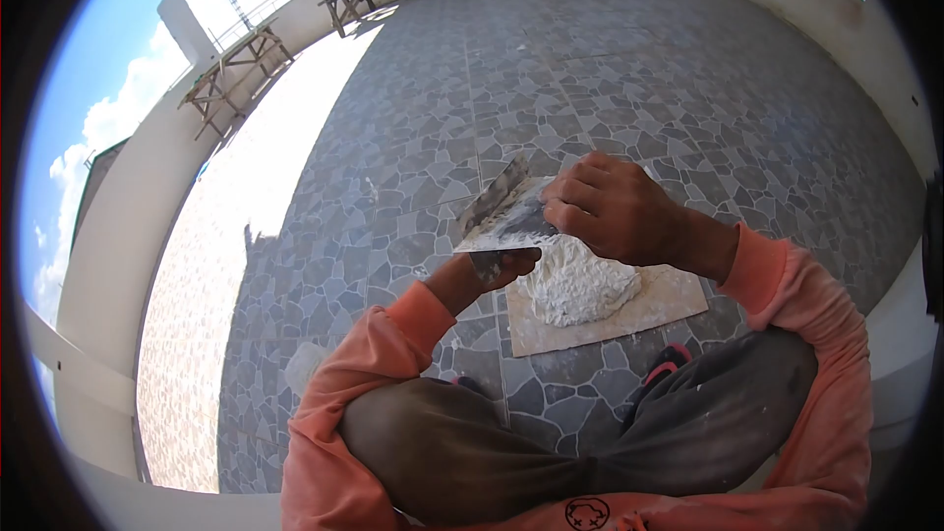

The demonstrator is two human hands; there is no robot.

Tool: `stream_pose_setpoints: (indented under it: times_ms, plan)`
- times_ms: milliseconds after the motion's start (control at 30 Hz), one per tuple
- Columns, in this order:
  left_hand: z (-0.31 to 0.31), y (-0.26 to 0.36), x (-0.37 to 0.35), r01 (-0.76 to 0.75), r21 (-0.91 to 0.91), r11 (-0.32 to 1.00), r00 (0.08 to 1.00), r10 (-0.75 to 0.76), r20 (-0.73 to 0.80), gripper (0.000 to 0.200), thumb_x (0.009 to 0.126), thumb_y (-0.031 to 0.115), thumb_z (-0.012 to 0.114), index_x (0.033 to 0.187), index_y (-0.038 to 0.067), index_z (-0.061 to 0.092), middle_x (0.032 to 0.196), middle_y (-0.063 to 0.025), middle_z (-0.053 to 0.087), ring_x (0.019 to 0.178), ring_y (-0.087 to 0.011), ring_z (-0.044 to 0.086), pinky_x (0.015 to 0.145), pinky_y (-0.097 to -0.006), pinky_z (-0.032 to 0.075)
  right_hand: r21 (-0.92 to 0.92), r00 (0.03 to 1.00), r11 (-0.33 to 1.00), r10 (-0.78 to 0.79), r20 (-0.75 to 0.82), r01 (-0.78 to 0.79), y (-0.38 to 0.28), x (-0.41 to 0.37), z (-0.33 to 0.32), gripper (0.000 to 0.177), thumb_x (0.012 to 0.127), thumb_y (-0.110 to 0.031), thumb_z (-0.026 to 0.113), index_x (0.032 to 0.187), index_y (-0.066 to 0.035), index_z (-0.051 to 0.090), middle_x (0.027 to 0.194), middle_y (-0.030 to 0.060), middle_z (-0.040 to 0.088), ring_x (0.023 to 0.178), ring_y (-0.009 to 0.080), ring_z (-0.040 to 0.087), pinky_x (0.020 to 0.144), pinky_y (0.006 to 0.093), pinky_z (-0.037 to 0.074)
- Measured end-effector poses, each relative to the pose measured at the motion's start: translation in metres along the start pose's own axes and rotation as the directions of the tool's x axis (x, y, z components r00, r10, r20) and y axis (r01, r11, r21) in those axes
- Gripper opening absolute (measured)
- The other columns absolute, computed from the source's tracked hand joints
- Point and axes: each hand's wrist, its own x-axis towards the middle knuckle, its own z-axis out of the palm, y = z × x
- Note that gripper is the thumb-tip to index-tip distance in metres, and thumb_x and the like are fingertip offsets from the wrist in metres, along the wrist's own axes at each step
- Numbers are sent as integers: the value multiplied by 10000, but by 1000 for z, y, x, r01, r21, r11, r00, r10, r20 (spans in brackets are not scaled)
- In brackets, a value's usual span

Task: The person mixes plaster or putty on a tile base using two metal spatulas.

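White paste [580, 280] is heaped on a square tan board [536, 338] on the floor before me. My right hand [615, 211] is above the heap, its fingers closed on a flat, paste-smeared metal scraper blade [526, 223]. My left hand [506, 268] is lower and to the left, fingers curled under a metal plate [497, 199] whose grey far side tilts up. The two metal pieces meet between my hands, with white paste along their edges. How the left fingers hold the plate is partly hidden.
I sit with bent legs [442, 442] close to the board, on a stone-patterned tile floor [413, 138]. A clear plastic-looking item [305, 366] lies by my left knee. Wooden trestles [236, 74] stand along the low wall [128, 206] at the left and back.
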Motion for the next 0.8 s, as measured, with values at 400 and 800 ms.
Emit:
stream_pose_setpoints:
  times_ms: [400, 800]
  plan:
    - [-14, -2, 1, 25, 72, 997, 999, -21, -48, 438, 1015, 322, 476, 1259, -42, 463, 884, -102, 579, 617, -106, 551, 424, -188, 443, -62, 995, 993, 96, -23, -98, 9, -4, -1, 163, 777, -116, 684, 878, -55, 572, 808, 75, 611, 743, 223, 639, 660, 353, 510]
    - [11, 1, -3, 3, 135, 991, 999, 5, -54, 519, 1012, 329, 479, 1320, -77, 382, 863, -105, 558, 608, -119, 547, 415, -205, 452, 15, 903, 906, 424, -64, -424, 28, -23, -1, 205, 815, -103, 727, 909, -19, 566, 790, 145, 641, 680, 318, 650, 588, 407, 499]
